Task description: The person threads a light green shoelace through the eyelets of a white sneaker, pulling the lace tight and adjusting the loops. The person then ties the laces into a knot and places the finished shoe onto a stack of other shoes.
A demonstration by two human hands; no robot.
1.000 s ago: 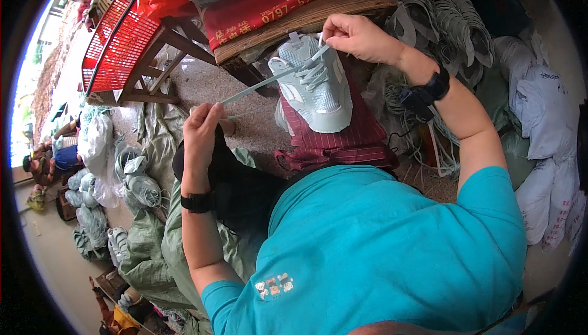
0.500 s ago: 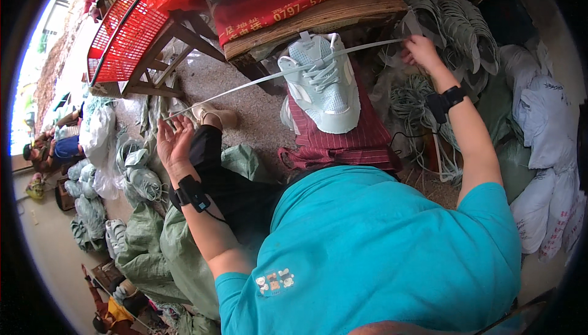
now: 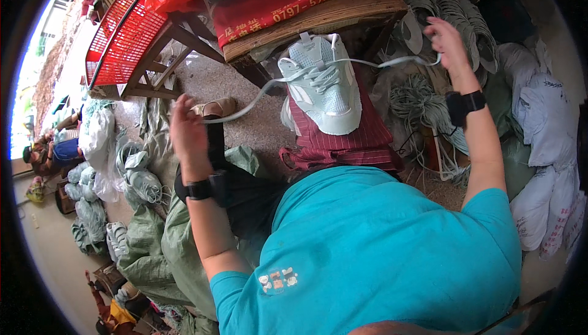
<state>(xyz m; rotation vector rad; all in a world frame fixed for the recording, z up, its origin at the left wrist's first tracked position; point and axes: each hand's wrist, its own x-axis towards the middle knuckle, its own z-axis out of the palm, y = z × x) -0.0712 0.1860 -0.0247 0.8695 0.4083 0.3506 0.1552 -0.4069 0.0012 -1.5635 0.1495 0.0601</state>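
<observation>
At the far left a red plastic basket (image 3: 113, 38) leans near a wooden stool (image 3: 150, 80). Then comes the left hand (image 3: 188, 129), raised and blurred, with one end of a pale flat lace (image 3: 256, 99) reaching its thumb side; I cannot tell whether the fingers grip it. From there the lace sags rightward to the pale grey-green sneaker (image 3: 324, 87), which sits between the two hands, well apart from the fingers of both, its toe toward the person on dark red striped cloth (image 3: 373, 123). The lace crosses the shoe's upper and runs on, wavy and slack, to the right hand (image 3: 446, 42). Its fingers look loosely bent and parted (whether they hold the lace end, I cannot tell). Below that hand lies a tangle of pale cords (image 3: 422, 105), with white bags (image 3: 548, 117) farthest right.
</observation>
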